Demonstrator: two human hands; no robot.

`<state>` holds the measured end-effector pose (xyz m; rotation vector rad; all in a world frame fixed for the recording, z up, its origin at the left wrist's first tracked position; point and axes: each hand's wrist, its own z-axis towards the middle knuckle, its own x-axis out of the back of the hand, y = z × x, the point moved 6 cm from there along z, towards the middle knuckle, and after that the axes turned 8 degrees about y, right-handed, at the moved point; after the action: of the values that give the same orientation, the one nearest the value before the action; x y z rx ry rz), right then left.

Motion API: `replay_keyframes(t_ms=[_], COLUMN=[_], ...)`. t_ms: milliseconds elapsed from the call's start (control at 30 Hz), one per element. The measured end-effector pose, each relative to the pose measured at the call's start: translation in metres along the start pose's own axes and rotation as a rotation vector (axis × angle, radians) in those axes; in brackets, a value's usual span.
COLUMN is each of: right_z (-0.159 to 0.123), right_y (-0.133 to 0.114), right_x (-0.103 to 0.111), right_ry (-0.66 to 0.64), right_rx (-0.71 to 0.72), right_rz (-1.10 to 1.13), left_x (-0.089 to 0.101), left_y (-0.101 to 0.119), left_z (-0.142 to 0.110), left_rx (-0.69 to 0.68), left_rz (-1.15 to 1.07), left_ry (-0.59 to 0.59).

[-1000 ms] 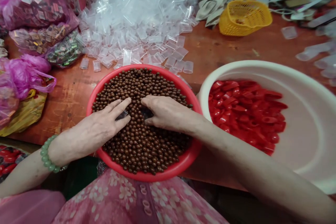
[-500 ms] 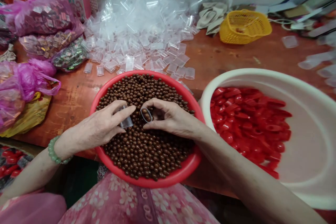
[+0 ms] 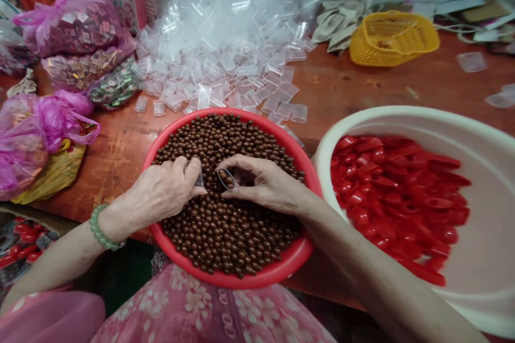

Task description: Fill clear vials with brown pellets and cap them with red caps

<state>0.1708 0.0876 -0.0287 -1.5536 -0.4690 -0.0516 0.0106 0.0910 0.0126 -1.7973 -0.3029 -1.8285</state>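
Note:
Small round brown balls (image 3: 233,236) fill a red basin (image 3: 257,281) in front of me. Over the left part of the basin, my left hand (image 3: 171,182) is closed on a clear plastic sleeve (image 3: 200,178), mostly hidden behind the fingers. My right hand (image 3: 261,182) pinches another clear oval sleeve (image 3: 226,178) between thumb and fingers. Its open end faces left and shows a few brown balls inside. The two hands are a short gap apart, just above the balls.
Behind the basin lies a heap of clear plastic sleeves (image 3: 225,59). A white tub (image 3: 483,225) with red plastic pieces (image 3: 398,193) stands at right, a yellow basket (image 3: 392,43) behind it. Pink bags (image 3: 76,27) of small packets sit at left; a box of red pieces (image 3: 24,241) is lower left.
My left hand has turned, its fingers curling over the sleeve so less of it shows. The right hand still holds its sleeve in nearly the same place. The whole view has shifted slightly.

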Motion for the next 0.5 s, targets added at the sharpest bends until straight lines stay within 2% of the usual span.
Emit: replay_keyframes(t_ms=[133, 300, 500], right_z=[0.0, -0.001, -0.002], right_y=[0.0, 0.0, 0.001], right_x=[-0.001, 0.0, 0.009], right_ry=[-0.009, 0.004, 0.065], right_rx=[-0.012, -0.005, 0.03], right_rz=[0.022, 0.026, 0.026], left_x=[-0.001, 0.003, 0.005], left_y=[0.003, 0.007, 0.017], left_z=[0.0, 0.006, 0.014], left_rx=[-0.039, -0.112, -0.3], left_rz=[0.043, 0.088, 0.129], left_ry=[-0.046, -0.03, -0.083])
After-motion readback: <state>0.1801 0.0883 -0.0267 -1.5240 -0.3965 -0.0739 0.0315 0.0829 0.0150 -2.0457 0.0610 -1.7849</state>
